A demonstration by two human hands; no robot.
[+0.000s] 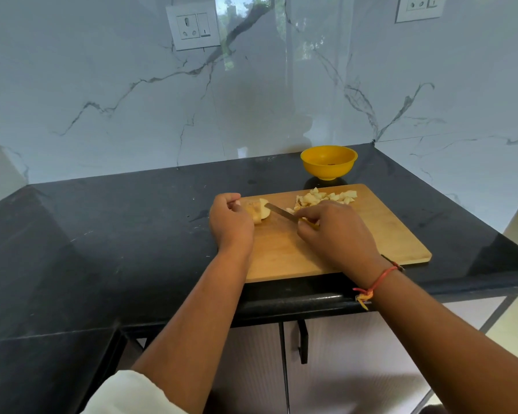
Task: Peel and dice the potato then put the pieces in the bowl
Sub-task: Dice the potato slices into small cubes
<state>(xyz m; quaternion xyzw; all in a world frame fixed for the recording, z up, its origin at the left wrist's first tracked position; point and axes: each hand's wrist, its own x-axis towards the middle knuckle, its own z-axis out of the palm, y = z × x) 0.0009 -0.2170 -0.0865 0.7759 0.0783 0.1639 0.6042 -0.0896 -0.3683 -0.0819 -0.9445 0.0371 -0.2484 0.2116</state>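
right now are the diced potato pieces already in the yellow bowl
No, the diced pieces lie in a pile on the cutting board, just in front of the yellow bowl.

Knife (279,211) handle hidden inside right hand (338,233); bowl (326,171) contents unclear.

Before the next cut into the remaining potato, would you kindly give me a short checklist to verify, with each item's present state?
1. Left hand grips the remaining potato piece on the cutting board: ok.
2. Right hand holds the knife, blade tip at the potato: ok.
3. Left fingertips clear of the blade: cannot tell, they are mostly hidden under the hand.
4. Board lies flat and fully on the counter: ok.
5. Diced pieces are heaped at the board's far side, away from the cut: ok.
6. Bowl stands upright just behind the board: ok.
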